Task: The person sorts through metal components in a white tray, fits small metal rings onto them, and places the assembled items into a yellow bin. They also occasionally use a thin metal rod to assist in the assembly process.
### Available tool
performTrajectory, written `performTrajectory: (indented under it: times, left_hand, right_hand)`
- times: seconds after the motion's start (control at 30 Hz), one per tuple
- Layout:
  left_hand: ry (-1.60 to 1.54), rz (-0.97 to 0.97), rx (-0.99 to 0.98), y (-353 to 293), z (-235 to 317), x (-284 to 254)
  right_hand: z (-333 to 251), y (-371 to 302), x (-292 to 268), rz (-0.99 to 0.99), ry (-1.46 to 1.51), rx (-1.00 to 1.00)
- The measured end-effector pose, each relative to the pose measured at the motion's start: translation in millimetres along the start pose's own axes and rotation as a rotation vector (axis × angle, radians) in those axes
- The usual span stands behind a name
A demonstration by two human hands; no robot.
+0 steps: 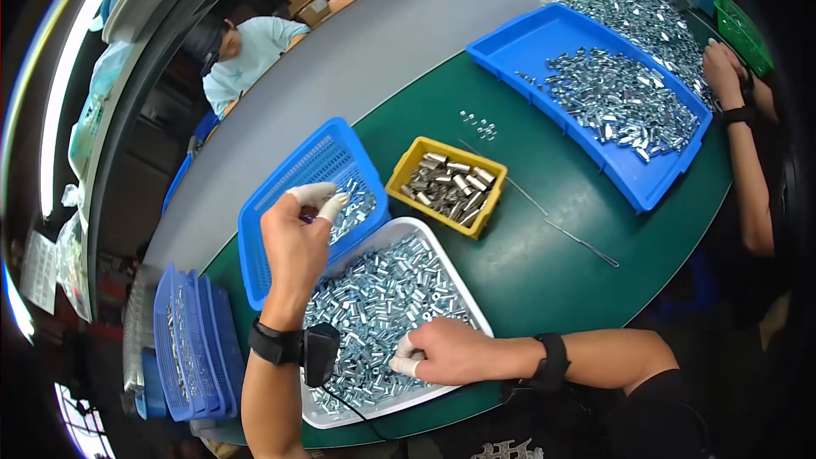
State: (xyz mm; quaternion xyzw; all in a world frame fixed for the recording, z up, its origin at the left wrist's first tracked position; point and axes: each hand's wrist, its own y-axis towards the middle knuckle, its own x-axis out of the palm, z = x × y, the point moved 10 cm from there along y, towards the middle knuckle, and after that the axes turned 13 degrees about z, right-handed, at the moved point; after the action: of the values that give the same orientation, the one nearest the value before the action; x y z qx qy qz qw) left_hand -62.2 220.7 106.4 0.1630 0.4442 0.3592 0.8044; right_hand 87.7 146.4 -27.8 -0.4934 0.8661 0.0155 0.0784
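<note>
Hundreds of metal tubes (pixel 374 306) fill the white tray (pixel 463 291) before us, their long axes crossing in every direction; most lie flat, and a few turn a round end up toward us. Our right hand (pixel 450 353) reaches over the tray's right side to the heap, white-capped thumb and finger bent close together; whether they pinch a tube we cannot tell. Our left hand (pixel 297 238) hangs over the blue basket (pixel 310 166), capped thumb and fingertip drawn near each other; we cannot tell whether anything sits between them.
</note>
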Motion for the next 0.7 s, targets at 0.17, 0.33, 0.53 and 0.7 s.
performTrajectory:
  times: [0.17,0.33,0.53,0.7]
  left_hand:
    - [-0.02,-0.233,0.18,1,90,95]
    - [0.038,-0.356,0.293,4,112,186]
    - [0.256,-0.522,0.315,-1,101,251]
    - [0.397,-0.524,0.342,2,92,268]
  right_hand:
    - [7,5,8,0.022,-0.02,-0.086]
    - [6,6,4,0.088,0.004,-0.122]
    - [8,12,5,0.022,0.018,-0.097]
    - [13,12,11,-0.129,0.008,0.009]
